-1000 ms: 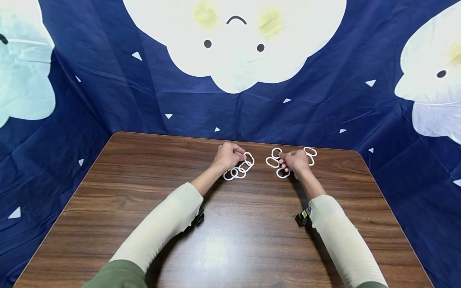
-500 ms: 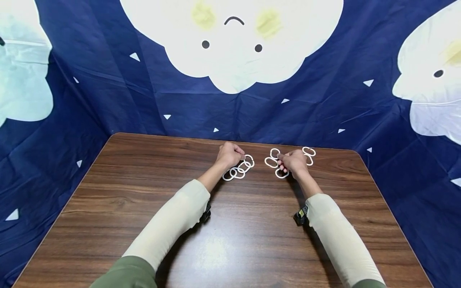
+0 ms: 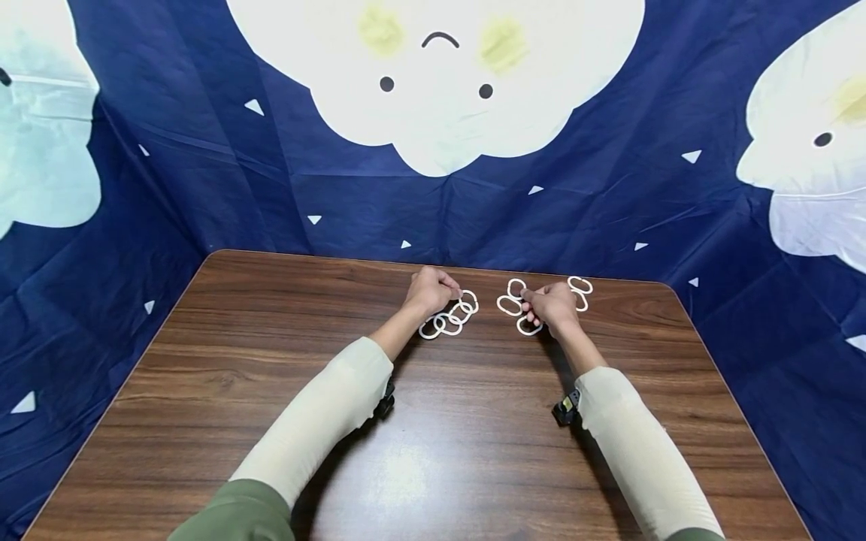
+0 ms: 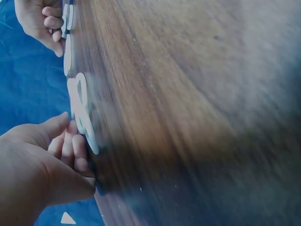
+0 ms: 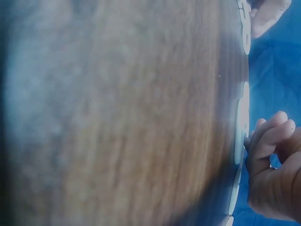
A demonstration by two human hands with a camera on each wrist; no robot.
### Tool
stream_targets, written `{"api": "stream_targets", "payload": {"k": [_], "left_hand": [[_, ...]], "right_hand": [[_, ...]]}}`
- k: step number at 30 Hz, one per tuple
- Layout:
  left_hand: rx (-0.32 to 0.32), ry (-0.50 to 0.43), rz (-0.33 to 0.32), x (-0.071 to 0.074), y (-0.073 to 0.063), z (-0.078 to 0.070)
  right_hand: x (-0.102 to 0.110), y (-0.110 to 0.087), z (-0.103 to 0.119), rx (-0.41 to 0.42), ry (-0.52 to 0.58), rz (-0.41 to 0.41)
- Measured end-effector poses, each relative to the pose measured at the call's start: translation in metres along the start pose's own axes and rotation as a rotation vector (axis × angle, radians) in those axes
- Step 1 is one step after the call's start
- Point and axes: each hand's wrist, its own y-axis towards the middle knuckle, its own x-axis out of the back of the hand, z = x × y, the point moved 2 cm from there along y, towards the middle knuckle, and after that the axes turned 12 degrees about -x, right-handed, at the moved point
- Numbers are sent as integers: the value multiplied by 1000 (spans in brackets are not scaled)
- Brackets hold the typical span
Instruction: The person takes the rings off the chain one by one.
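A short chain of white oval links (image 3: 455,318) lies near the table's far edge. My left hand (image 3: 428,291) pinches the end link (image 3: 473,298) of this chain between thumb and fingers. To the right, my right hand (image 3: 553,304) has thumb and fingertips at the lower right rim of a loose white link (image 3: 516,284), seemingly pinching it. Another loose link (image 3: 507,306) lies just below that one, and a third link (image 3: 526,327) is partly under the hand. In the left wrist view the chain (image 4: 82,106) appears nearly edge-on beside the left fingertips.
Two more white links, one at the back (image 3: 580,285) and one partly hidden (image 3: 582,302), lie right of the right hand. The brown wooden table (image 3: 433,428) ends just behind the links. A blue cloth (image 3: 365,195) with white clouds hangs behind and at both sides.
The end link at my left fingers has settled slightly lower. My left forearm has swung a little to the right. The right hand stays almost still.
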Motion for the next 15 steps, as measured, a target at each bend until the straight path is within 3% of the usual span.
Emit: {"api": "stream_targets", "payload": {"k": [7,15], "left_hand": [[-7,-25,28,-2,15,25],[-62,-20,39,0,8,25]], "right_hand": [[1,-5,-1,24,-23,-30],[-6,-9,2,98,-26,3]]}}
